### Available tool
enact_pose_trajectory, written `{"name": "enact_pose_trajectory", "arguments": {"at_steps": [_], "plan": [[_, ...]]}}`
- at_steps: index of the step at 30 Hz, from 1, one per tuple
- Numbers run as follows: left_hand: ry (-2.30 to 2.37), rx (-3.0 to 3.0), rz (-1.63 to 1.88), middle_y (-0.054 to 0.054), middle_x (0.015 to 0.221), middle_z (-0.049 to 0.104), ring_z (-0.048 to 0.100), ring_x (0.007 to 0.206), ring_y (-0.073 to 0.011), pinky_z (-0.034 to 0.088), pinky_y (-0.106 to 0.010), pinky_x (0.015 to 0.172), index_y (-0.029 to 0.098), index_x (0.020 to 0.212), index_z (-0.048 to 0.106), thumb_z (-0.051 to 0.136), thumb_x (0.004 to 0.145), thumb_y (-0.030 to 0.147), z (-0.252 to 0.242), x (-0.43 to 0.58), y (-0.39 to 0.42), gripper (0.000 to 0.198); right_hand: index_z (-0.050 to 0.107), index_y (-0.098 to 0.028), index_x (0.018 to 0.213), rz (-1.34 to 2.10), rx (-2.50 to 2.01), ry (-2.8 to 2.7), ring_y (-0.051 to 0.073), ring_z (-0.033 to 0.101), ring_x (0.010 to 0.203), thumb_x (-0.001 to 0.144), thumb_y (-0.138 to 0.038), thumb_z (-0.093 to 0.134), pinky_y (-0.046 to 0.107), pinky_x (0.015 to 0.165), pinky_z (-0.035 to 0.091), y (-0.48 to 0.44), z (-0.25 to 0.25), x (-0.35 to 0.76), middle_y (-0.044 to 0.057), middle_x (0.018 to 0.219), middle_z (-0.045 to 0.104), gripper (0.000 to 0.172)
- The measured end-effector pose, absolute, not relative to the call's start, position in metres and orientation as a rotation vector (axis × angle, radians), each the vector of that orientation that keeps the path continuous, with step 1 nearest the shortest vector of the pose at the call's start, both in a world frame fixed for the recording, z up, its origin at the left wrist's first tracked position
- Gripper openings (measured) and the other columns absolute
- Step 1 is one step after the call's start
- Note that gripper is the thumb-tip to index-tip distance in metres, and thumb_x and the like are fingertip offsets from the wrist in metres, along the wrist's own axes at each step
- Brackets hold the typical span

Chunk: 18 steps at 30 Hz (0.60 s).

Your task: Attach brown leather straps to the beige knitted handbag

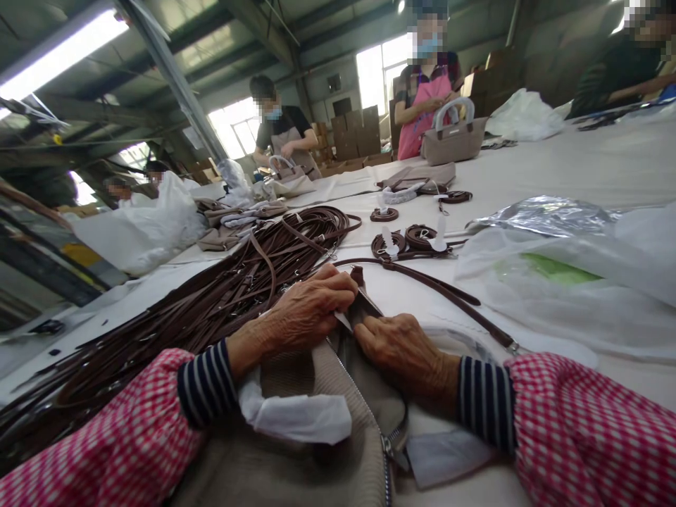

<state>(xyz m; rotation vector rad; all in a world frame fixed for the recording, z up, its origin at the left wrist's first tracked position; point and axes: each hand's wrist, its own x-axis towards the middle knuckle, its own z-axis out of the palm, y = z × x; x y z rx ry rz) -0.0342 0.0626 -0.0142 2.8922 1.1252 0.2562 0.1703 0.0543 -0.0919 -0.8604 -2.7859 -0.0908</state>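
Note:
A taupe ribbed handbag (364,436) lies in front of me with its zipper open. White wrapping (301,419) covers its near handle, and another pale wrapped piece (448,456) shows on the right. My left hand (311,303) is closed on the far end of the bag's opening, and a small white slip (343,321) sticks out by its fingers. My right hand (404,350) has its fingers curled round the opposite edge of the opening, just beside the left. The fingertips of both hands are partly hidden. The zipper pull (388,445) hangs at the near end.
A big heap of brown straps (211,310) lies to the left. Coiled straps (417,238) and a loose strap (448,287) lie beyond my hands. Clear plastic bags (549,303) spread on the right. Across the table (554,165), co-workers handle bags, one a taupe handbag (454,139).

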Motion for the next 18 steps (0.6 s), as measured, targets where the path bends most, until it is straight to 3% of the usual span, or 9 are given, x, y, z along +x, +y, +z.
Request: {"name": "enact_pose_trajectory", "arguments": {"at_steps": [6,11,18], "plan": [[1.118,2.76,0.589,0.0,0.118,0.071,0.052,0.112,-0.0209,0.045,-0.036,0.1,0.019,0.079,0.056,0.051,0.076,-0.003,-0.032,-0.045,0.059,0.023,0.065,-0.014,0.098,-0.061,-1.06,-2.738,0.023,0.071,0.076,0.104,-0.01,0.048,0.033,0.055,0.03,0.062,-0.08,0.152,0.01,0.087,0.073,0.019],[1.147,2.776,0.568,0.0,0.119,0.069,0.051,0.116,-0.0208,0.044,-0.035,0.103,0.02,0.089,0.061,0.053,0.081,0.0,-0.033,-0.051,0.054,0.023,0.068,-0.01,0.106,-0.08,-1.081,-2.728,0.025,0.073,0.081,0.105,-0.01,0.044,0.032,0.057,0.038,0.074,-0.075,0.133,0.015,0.097,0.075,0.024],[1.094,2.718,0.509,-0.002,0.1,0.065,0.051,0.108,-0.0219,0.042,-0.035,0.096,0.019,0.078,0.054,0.055,0.086,0.009,-0.026,-0.058,0.052,0.013,0.065,-0.014,0.111,-0.081,-1.079,-2.64,0.022,0.072,0.083,0.107,-0.013,0.043,0.031,0.059,0.039,0.073,-0.084,0.133,0.01,0.103,0.074,0.023]]}}
